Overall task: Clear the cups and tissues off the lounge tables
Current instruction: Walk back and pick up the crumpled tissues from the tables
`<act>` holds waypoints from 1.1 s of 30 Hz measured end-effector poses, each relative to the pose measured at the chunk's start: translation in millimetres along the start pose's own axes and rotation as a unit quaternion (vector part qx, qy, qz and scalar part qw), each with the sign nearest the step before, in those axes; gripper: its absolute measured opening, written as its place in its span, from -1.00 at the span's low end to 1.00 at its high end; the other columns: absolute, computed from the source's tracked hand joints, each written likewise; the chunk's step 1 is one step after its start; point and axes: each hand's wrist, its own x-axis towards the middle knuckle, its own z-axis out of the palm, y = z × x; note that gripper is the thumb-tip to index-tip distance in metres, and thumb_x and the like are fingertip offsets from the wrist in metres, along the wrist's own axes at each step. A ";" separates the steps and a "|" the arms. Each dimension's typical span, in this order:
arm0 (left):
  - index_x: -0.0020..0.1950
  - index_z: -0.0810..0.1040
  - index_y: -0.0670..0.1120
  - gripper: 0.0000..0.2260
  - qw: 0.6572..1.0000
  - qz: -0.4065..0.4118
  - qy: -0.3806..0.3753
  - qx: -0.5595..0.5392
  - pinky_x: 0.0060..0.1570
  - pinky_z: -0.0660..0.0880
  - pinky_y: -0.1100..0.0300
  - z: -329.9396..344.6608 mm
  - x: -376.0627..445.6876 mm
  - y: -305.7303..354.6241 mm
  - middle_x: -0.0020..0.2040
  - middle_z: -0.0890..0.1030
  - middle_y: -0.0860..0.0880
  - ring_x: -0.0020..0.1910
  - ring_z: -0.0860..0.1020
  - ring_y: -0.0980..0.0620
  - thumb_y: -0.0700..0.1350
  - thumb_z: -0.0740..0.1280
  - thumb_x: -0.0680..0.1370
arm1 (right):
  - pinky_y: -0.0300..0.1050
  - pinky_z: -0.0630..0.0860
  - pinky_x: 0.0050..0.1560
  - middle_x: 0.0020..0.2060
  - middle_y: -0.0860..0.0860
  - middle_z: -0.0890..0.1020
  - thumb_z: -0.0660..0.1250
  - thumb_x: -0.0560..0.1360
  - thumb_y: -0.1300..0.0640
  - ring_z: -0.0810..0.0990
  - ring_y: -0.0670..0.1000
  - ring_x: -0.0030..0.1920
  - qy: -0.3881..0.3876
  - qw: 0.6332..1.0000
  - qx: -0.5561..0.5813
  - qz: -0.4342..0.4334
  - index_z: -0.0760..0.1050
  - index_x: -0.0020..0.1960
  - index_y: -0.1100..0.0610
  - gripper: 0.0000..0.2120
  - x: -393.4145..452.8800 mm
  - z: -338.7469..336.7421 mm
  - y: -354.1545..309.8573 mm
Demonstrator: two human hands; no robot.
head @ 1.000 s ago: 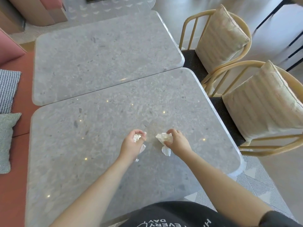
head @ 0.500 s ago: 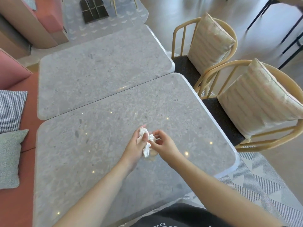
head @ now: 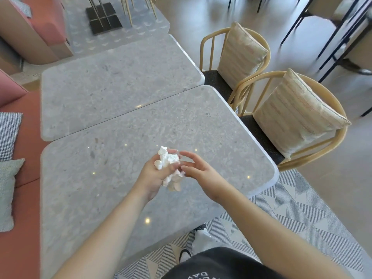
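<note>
The crumpled white paper tissues [head: 168, 168] sit bunched in the left hand [head: 155, 176], its fingers [head: 173, 165] curled round them, above the grey speckled stone counter [head: 112, 178]. The right hand [head: 201, 174] hovers just right of the wad, fingers loosely spread, holding nothing.

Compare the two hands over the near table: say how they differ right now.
The left hand grips crumpled white tissues, fingers curled round them; the right hand holds nothing, its fingers loosely spread. The left hand shows its back, with tissue sticking out above and below it; the right hand's fingertips reach toward that wad. Both hover close together above the near table, bare-armed.
</note>
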 end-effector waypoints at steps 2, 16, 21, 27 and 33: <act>0.24 0.63 -0.05 -0.74 0.999 0.006 0.032 0.006 -0.12 0.63 0.14 -3.8 -9.0 -2.9 0.01 0.76 -0.03 -0.07 0.73 -0.01 -0.23 0.46 0.57 | -0.04 0.44 0.37 0.25 -0.12 0.64 0.30 0.60 0.09 0.60 -0.06 0.26 0.041 0.999 -0.005 -0.008 0.33 0.42 -0.19 -0.57 -16.0 3.3 6.0; -0.20 0.53 -0.02 -0.71 0.986 0.034 -0.006 0.163 -0.45 0.41 0.19 120.2 -16.4 4.2 -0.50 0.48 0.19 -0.54 0.42 0.19 -0.04 0.65 0.39 | -0.12 0.40 0.37 0.33 -0.18 0.53 0.23 0.57 -0.11 0.48 -0.14 0.37 0.266 0.958 -0.014 -0.106 0.33 0.41 -0.26 -0.59 -140.5 -85.5 -3.3; -0.12 0.61 0.04 -0.86 0.972 0.084 -0.095 0.197 -0.28 0.50 0.13 221.6 -12.5 12.5 -0.40 0.57 0.17 -0.42 0.51 0.20 -0.11 0.55 0.52 | -0.09 0.42 0.39 0.34 -0.17 0.53 0.23 0.55 -0.14 0.51 -0.19 0.33 0.365 0.922 0.015 -0.126 0.34 0.41 -0.27 -0.58 -201.7 -160.8 -3.6; 0.01 0.67 0.02 -0.82 0.955 0.089 -0.217 0.182 -0.43 0.47 0.29 363.4 -22.9 11.3 -0.43 0.50 -0.03 -0.45 0.47 0.08 -0.27 0.41 0.60 | 0.00 0.41 0.38 0.25 -0.28 0.59 0.27 0.52 -0.23 0.53 -0.19 0.31 0.461 0.876 0.025 -0.137 0.39 0.31 -0.41 -0.64 -288.0 -255.5 4.7; 0.05 0.62 -0.13 -0.85 0.955 0.049 -0.264 0.128 -0.33 0.58 0.22 463.6 -26.4 -4.6 -0.33 0.67 -0.04 -0.41 0.61 0.06 -0.35 0.35 0.60 | 0.06 0.42 0.41 0.28 -0.23 0.59 0.27 0.49 -0.27 0.53 -0.15 0.33 0.526 0.833 0.043 -0.165 0.41 0.32 -0.41 -0.60 -356.4 -330.0 11.8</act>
